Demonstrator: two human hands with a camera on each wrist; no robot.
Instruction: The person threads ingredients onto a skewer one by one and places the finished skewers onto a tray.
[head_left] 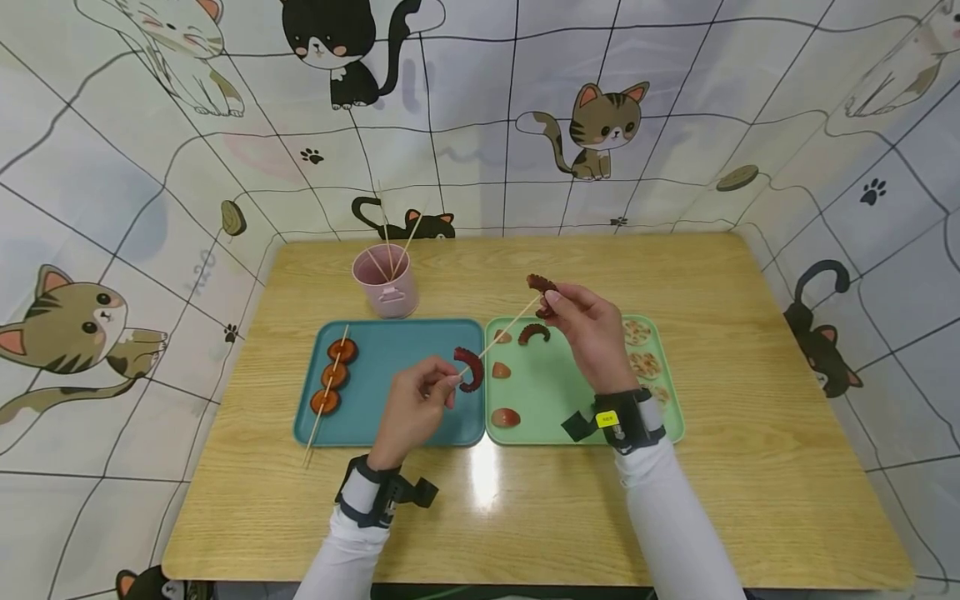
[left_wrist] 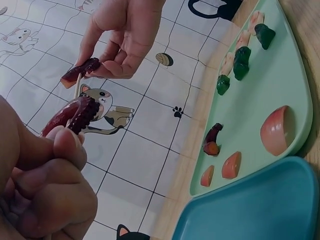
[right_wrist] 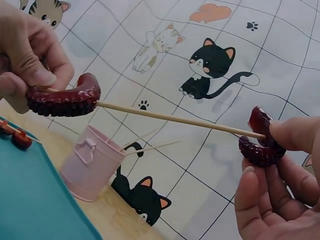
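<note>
My left hand (head_left: pixel 420 404) pinches a thin wooden skewer (head_left: pixel 512 323) near one end. A curved, dark red octopus tentacle piece (head_left: pixel 477 368) is threaded on it, right by the left fingertips. At the skewer's other end, my right hand (head_left: pixel 592 333) grips a second tentacle piece (right_wrist: pixel 262 152) between thumb and fingers. In the right wrist view the skewer's tip meets the inner side of that curl, and bare stick (right_wrist: pixel 170 118) spans the gap between the two pieces. Both hands are raised over the trays.
On the blue tray (head_left: pixel 405 425) lies a skewer with three brown round slices (head_left: pixel 334 376). The green tray (head_left: pixel 547 417) bears another tentacle piece (head_left: pixel 533 333), reddish wedges (head_left: pixel 506 417), pale holed slices (head_left: pixel 645 364) and dark green pieces (left_wrist: pixel 242 63). Behind stands a pink bucket (head_left: pixel 392 296) with several skewers.
</note>
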